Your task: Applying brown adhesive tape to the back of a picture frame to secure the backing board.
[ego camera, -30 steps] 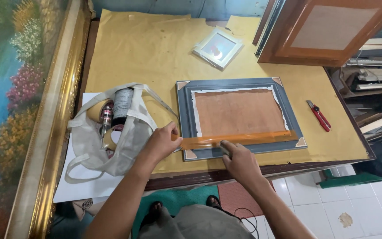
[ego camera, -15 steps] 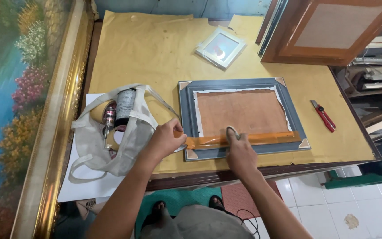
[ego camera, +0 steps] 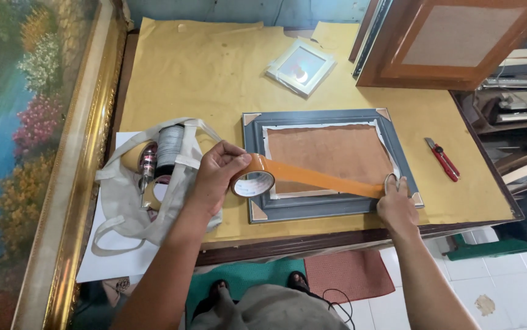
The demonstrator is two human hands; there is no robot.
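paper-covered table [ego camera: 172, 67], white tiled floor [ego camera: 508, 281], gilt-framed painting [ego camera: 25, 122]

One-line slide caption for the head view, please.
Left hand holds a brown tape roll while right hand presses the stretched strip's end onto a grey picture frame lying face down.

Red cutter [ego camera: 441, 159] (right), small white frame [ego camera: 301, 66].

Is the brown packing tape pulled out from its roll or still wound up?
Pulled out: a strip of brown packing tape spans from the roll in the left hand to the right hand.
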